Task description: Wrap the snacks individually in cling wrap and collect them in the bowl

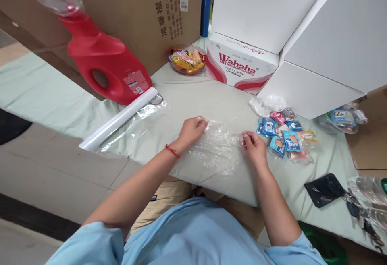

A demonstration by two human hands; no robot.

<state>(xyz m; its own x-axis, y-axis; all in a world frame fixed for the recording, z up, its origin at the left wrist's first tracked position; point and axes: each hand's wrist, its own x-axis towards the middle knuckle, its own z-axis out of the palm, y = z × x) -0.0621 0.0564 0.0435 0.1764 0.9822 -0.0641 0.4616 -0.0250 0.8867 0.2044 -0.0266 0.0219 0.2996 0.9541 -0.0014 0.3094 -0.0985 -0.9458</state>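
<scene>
Pinching clear plastic (216,148) occupies both hands (192,130) (255,148).

Indoor room, lived-in: home or office, could not tell which. Cloth-covered table (181,96) stood over grey tiled floor (93,172). Printed cardboard box (130,19), Wahaha drinking-water carton (242,64) and large red jug (119,65) crowded its back. Everyday signs: dish (188,71) of wrapped sweets (184,59) sat near carton, keys (361,221) and black pouch (325,190) lay at right.

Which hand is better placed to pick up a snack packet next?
Probably the right hand: it's nearer the snack packets than the left hand, though both seem to hold the clear plastic.
</scene>
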